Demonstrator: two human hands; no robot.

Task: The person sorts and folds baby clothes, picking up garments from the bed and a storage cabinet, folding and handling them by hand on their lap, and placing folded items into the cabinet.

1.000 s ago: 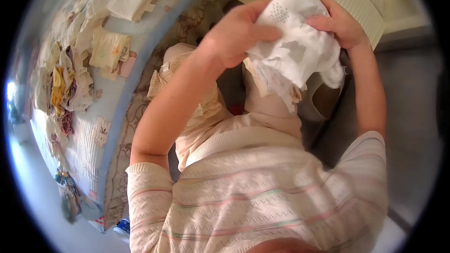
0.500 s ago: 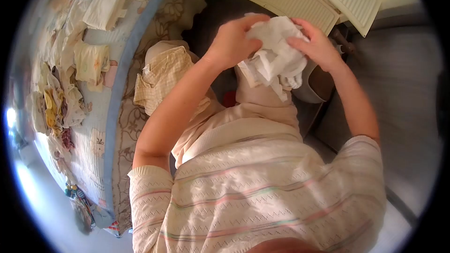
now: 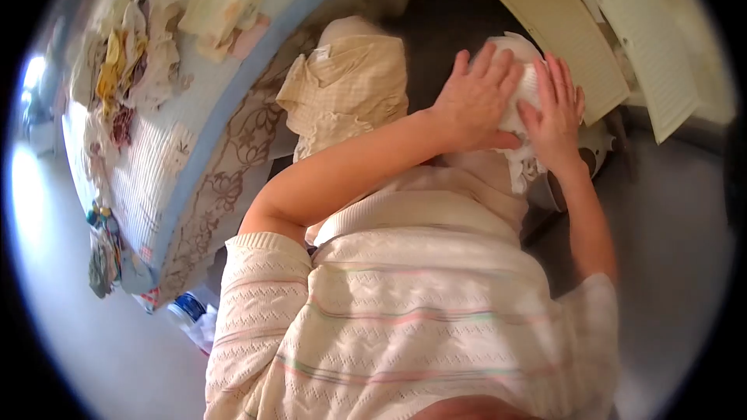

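A small white cloth garment (image 3: 513,113) with a ruffled lower edge lies over my right knee. My left hand (image 3: 480,99) rests flat on its left side, fingers stretched out. On its right side lies my right hand (image 3: 554,118), with the fingers extended and the thumb toward the middle. Both palms hide much of the cloth, so its full shape cannot be made out. A beige checked garment (image 3: 354,74) with a ruffled edge is draped over my left knee, beyond my left forearm, and neither hand touches it.
To the left, a bed (image 3: 226,70) with a blue-edged cover holds several small clothes (image 3: 117,62) in a loose pile and a pale folded garment (image 3: 222,8). Cream ribbed drawer fronts (image 3: 556,31) stand at the upper right. A blue and white package (image 3: 187,311) lies on the floor.
The white garment was bunched up between my hands; now it lies lower on my right knee, with both hands opened flat over it. The view has turned, shifting the surroundings.
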